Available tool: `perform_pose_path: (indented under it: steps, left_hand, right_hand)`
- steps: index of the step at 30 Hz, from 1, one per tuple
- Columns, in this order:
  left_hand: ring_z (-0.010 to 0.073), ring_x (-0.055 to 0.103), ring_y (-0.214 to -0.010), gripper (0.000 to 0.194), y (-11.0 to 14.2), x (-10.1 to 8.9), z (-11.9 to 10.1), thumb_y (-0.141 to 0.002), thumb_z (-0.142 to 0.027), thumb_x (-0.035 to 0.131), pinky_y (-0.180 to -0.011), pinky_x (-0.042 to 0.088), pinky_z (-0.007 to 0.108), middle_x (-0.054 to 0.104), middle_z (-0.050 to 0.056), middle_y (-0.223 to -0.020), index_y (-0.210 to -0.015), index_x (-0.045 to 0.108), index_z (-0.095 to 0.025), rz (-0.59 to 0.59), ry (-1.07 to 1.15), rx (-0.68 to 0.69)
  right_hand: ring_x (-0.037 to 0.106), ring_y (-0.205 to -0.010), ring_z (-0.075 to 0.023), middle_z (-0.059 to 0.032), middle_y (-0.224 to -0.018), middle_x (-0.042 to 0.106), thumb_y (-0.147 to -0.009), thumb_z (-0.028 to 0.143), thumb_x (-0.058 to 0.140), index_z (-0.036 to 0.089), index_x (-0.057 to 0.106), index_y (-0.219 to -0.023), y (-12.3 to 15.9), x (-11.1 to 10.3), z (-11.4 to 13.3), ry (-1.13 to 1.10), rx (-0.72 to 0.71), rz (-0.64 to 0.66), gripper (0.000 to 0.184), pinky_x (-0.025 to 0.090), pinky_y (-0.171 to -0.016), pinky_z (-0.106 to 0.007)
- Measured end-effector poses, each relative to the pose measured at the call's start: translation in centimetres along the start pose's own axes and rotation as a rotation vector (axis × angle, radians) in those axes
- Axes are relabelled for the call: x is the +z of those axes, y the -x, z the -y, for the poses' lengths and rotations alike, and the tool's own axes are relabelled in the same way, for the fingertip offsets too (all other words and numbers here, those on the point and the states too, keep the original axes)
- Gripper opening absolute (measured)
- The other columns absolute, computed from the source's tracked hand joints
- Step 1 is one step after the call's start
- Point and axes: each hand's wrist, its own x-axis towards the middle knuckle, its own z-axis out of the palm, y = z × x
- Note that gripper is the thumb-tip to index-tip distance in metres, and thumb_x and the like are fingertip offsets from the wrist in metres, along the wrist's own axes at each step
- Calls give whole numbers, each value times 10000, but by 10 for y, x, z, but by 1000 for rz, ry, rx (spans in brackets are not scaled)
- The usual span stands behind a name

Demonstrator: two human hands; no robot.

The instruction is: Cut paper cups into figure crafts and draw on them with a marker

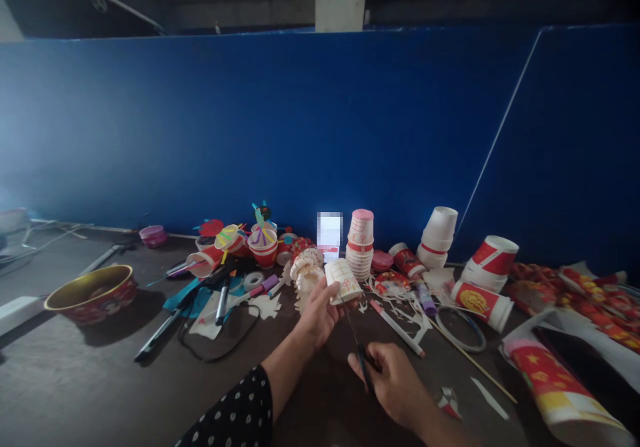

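Observation:
In the middle of the view my left hand (320, 317) grips a white paper cup (343, 280) with small coloured drawings on its side. The cup is tilted, its wider end toward the lower right. My right hand (395, 380) is closed round the handles of dark scissors (367, 368). Their blades reach up to the cup's lower edge; whether they touch the paper I cannot tell. Just behind the cup rises a stack of paper cups (360, 250) with a pink top. A cream ruffled paper craft (306, 270) lies to the left of the cup.
A gold-rimmed bowl (90, 293) stands at left. Several markers, a tape roll (254, 280) and decorated cups (263, 247) lie left of centre. To the right are a white marker (399, 329), a thin stick (475, 360), a wire coil (461, 329), more cups (437, 240) and paper scraps. A blue wall (280, 120) stands behind.

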Motion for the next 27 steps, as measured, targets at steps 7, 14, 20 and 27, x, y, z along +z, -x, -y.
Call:
perform_pose_path:
  steps: [7,14,20,27]
  left_hand:
    - [244,598,-842,392,-2,-3,-11,-740,-270,492,-736,453,370,633,122,-906,-1088,482,-88,-74,152,-71]
    - [235,603,-805,482,1,-5,-9,-731,-332,498,-645,447,326,616,99,-966,-1173,439,-149,16,156,-81]
    - [158,602,-715,461,0,-3,-8,-721,-271,588,-553,430,232,615,46,-914,-1154,445,-202,-17,30,-1]
    - [172,616,-717,483,-3,-6,-13,-743,-280,560,-519,422,216,612,67,-915,-1189,402,-182,-96,48,18]
  right_hand:
    - [354,-433,-71,46,-441,425,-715,521,508,166,450,-548,7,-10,21,-254,46,122,396,253,-451,-202]
    - [261,-403,-53,41,-451,433,-680,604,478,165,470,-609,12,-12,27,-454,197,179,445,146,-401,-190]
    - [271,-387,-49,39,-438,433,-636,647,496,162,468,-580,10,-12,26,-485,189,176,489,139,-392,-189]
    - [300,-389,-56,34,-429,440,-616,658,500,164,479,-564,13,-14,29,-458,255,145,498,157,-402,-191]
